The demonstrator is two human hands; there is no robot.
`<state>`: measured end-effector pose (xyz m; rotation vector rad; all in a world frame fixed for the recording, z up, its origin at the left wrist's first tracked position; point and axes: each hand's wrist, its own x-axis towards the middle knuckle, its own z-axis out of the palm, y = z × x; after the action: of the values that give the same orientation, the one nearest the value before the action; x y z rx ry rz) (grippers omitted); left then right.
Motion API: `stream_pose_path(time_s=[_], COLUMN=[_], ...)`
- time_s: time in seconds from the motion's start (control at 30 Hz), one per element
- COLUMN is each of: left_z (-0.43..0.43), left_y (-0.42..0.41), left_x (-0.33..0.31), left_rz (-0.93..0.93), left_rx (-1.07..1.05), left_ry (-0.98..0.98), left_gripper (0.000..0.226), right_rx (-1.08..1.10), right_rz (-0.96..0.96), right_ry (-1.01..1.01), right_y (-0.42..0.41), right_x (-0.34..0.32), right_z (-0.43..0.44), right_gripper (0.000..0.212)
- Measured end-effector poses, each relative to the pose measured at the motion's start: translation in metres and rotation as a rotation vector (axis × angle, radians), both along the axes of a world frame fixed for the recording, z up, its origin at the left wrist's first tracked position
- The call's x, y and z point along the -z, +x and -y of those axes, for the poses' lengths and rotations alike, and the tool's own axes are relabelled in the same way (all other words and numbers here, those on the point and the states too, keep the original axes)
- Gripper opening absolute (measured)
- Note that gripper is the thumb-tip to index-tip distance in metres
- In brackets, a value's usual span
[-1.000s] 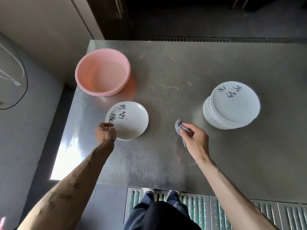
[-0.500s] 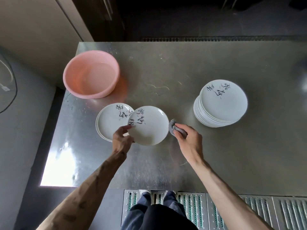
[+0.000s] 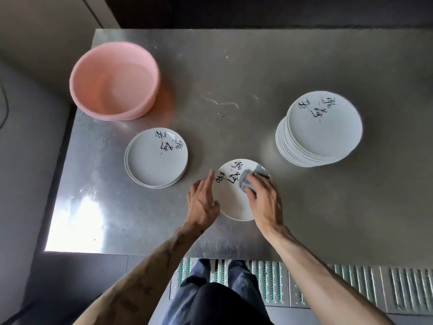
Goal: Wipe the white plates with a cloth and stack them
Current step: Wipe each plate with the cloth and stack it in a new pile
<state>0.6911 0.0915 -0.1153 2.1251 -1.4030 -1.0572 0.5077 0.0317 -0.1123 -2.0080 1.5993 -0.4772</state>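
My right hand (image 3: 264, 200) grips the grey cloth (image 3: 251, 178) and presses it on 1 white plate (image 3: 232, 200), which lies nearer to me than the pink bowl (image 3: 114, 80) and to its right, while my left hand (image 3: 202, 201), fingers straight, touches that plate's edge on the side facing the bowl.

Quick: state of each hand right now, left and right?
Left hand: open, straight fingers against the rim of the white round plate.
Right hand: holding the crumpled grey cloth, pressed on that plate.
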Motion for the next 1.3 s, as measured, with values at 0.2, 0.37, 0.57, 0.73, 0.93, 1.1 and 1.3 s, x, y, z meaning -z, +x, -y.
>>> stream_pose_path(time_s=[0.2,0.37,0.57,0.73,0.93,1.1,1.3], left_z=[0.001,-0.002,-0.003,-0.006,-0.007,-0.006,-0.008], left_y=[0.012,0.015,0.025,0.029,0.03,0.034,0.034], left_x=[0.01,0.017,0.022,0.025,0.025,0.027,0.021], left_rz=[0.037,0.067,0.038,0.013,0.017,0.019,0.101], left_rx=[0.173,0.268,0.271,0.241,0.236,0.258,0.322], left_ry=[-0.019,-0.056,-0.09,-0.126,-0.136,-0.095,-0.098], left_gripper=[0.104,0.112,0.122,0.126,0.127,0.126,0.123], right_rx=[-0.154,-0.412,-0.317,-0.354,-0.391,-0.33,-0.094], right_rz=[-0.003,-0.025,0.018,0.03,0.067,-0.002,-0.135], right_ry=[0.001,-0.069,0.018,0.05,-0.012,-0.061,-0.085], right_y=[0.036,0.03,0.048,0.039,0.05,0.042,-0.006], right_x=[0.003,-0.001,-0.003,0.0,0.005,0.004,-0.003], right_z=[0.002,-0.008,-0.014,-0.002,-0.022,0.014,0.005], right_gripper=[0.023,0.025,0.025,0.025,0.023,0.027,0.027])
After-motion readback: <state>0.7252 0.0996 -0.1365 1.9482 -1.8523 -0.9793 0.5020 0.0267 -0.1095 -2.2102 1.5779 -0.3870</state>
